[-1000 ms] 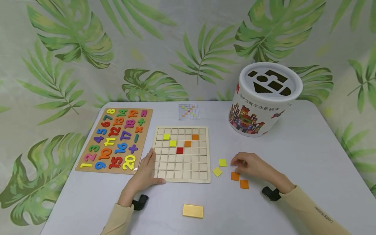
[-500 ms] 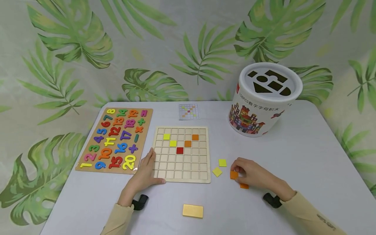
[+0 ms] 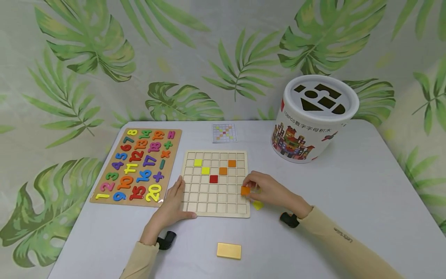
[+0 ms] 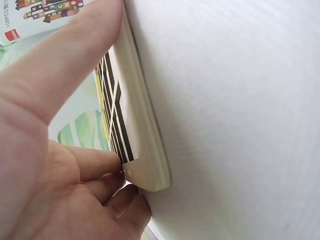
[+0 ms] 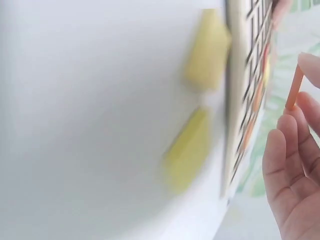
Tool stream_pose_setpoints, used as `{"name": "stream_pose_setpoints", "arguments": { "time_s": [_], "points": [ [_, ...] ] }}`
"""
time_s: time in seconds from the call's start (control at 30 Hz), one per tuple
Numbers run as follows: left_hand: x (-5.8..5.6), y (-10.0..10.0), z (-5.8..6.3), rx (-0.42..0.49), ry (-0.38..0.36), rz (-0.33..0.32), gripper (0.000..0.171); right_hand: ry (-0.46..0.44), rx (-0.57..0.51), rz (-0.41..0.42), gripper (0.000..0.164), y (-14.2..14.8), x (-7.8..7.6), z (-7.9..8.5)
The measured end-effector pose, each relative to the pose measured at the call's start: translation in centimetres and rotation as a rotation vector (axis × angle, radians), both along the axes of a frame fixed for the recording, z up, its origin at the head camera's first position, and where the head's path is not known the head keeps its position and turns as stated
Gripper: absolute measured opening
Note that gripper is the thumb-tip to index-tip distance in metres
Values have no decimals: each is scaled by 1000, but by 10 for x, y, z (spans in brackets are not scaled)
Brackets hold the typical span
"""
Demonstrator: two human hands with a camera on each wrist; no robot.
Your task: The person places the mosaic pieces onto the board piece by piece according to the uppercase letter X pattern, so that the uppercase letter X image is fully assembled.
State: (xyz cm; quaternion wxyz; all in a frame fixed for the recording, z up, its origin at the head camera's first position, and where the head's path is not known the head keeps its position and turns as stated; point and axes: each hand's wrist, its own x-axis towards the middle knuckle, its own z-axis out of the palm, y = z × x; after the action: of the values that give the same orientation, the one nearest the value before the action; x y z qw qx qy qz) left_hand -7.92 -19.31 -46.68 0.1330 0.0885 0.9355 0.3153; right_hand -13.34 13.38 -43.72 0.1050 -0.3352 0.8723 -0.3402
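Grid board [image 3: 203,198]: pale wood, rounded corners, thin ridges marking shallow square cells. Seated in it, flat squares: two yellow squares [image 3: 205,171], two orange squares [image 3: 223,171], one red square [image 3: 213,179]. Orange tile [image 3: 245,190]: thin, seen edge-on at the right wrist. Right hand [image 3: 267,190] pinches it between thumb and fingertips, raised over the board's right border. Two loose yellow tiles [image 5: 190,151] lie just beside that border, below the hand, blurred. Left hand [image 3: 170,209] at the board's near-left corner, thumb and fingers spread, fingers along the left edge, thumb on the near edge, touching wood. Table [image 3: 195,248] white, finely textured. Left, tan number board [image 3: 139,165], glossy numerals; beyond the grid, printed card [image 3: 224,133]; near side, smooth yellow block [image 3: 229,250]; far right, white cylindrical tub [image 3: 306,133], lid pierced with dark shapes. Behind, leaf-print backdrop [image 3: 251,23]
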Motion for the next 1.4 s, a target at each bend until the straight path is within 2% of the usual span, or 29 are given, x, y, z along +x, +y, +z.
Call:
{"name": "stream_pose_setpoints", "arguments": {
  "time_s": [0.23, 0.4, 0.73, 0.97, 1.1, 1.23, 1.4],
  "points": [
    [0, 0, 0, -2, -3, 1, 117, -12, 36, 47, 21, -56, -17, 1],
    [-1, -1, 1, -15, -1, -2, 116, 31, 65, 97, 17, -90, -26, -2],
    [0, -1, 2, -22, 8, -11, 116, 59, 178, 122, 13, -125, -32, -11],
    [-1, -2, 1, -24, 22, -9, 116, 69, 217, 119, 16, -133, -31, -11],
    [-1, -3, 0, -32, 20, -19, 116, 33, 192, 118, 16, -130, -32, -9],
    [-1, -3, -1, -25, 18, -23, 117, -19, 109, 91, 17, -114, -34, -1],
    [-1, -1, -1, -18, 28, -13, 117, -56, 40, 69, 15, -75, -33, 18]
  ]
}}
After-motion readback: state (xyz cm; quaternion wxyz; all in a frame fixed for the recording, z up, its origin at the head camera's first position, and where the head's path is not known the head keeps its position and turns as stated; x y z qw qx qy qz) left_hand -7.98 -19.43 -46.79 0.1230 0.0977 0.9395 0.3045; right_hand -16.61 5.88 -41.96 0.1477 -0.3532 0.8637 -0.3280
